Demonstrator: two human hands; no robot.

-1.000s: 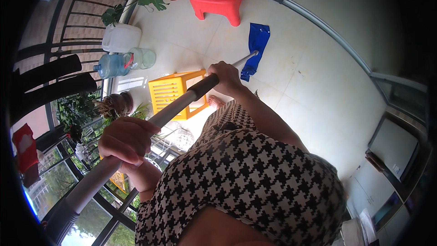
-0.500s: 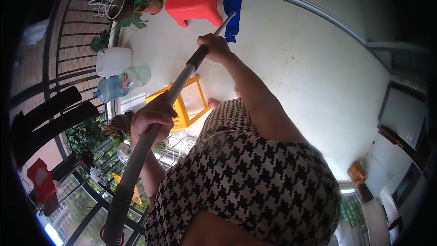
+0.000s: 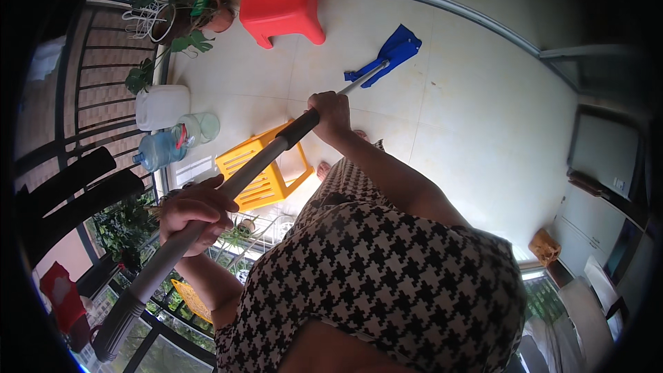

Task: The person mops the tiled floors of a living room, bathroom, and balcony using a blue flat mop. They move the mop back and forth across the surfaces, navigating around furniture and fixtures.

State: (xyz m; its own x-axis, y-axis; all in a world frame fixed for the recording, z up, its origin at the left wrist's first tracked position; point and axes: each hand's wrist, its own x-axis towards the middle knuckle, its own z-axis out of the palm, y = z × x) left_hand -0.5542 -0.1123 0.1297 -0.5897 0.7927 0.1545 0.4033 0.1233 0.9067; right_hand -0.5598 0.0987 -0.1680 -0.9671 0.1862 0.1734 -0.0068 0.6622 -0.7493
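A long grey-handled flat mop point(image 3: 259, 168) runs diagonally from the lower left up to its blue cloth head point(image 3: 394, 52), which lies on the pale tiled floor. My left hand point(image 3: 197, 215) is wrapped round the thick handle near its lower-left end. Farther along, my right hand point(image 3: 330, 116) grips the pole just past a black sleeve. Both hands are closed on the mop. A yellow plastic stool point(image 3: 266, 173) lies on its side beneath the handle, and my bare feet are partly visible beside it.
A red plastic stool point(image 3: 277, 0) stands at the far left of the floor. Potted plants point(image 3: 219, 15), a white jug point(image 3: 163, 106) and blue and clear water bottles point(image 3: 163, 150) line the railing. Cabinets point(image 3: 587, 224) are at right.
The mop head has swung right and nearer, away from beside the red stool, and turned. My left hand has moved left and down; my right hand has shifted slightly right and nearer.
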